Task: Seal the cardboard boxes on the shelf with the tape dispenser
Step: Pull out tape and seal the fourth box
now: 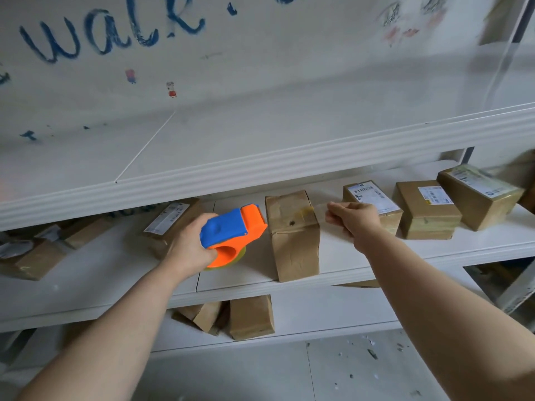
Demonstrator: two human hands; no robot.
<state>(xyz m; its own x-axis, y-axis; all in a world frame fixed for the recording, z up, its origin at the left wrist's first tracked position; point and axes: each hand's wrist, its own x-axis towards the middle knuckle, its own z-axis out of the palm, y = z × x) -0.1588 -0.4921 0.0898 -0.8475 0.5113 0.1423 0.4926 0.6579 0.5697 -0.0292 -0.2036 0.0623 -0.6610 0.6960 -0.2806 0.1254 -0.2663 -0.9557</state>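
step: taping across the top of the middle box (293,235). That is my read, from the clear tape (318,209) running off the box top to the right.
left hand: (188,244) fingers wrapped round the orange-and-blue tape dispenser (231,231), held just left of the box. Can't tell if it touches the box.
right hand: (354,219) fingers curled, pinching the free tape end just right of the box, about level with its top.
box: upright near the front edge of the middle shelf (376,256). The wrap is creased and nothing braces the box.
tape: faint glossy film. The run from dispenser to box top isn't readable.
do well: hold the strip taut and level and centre it on the seam. Stick the right end down the right face first and rub it on. Then roll the dispenser over the top and down the left face before cutting.
risk: the box is tall and narrow, so an uneven sideways pull could tip it or slide it off the edge. Balance both pulls.
risk: slack film is likely to fold onto itself.
queue: labelled boxes (373,201) sit further right on the same shelf. Whether they're sealed, can't tell.
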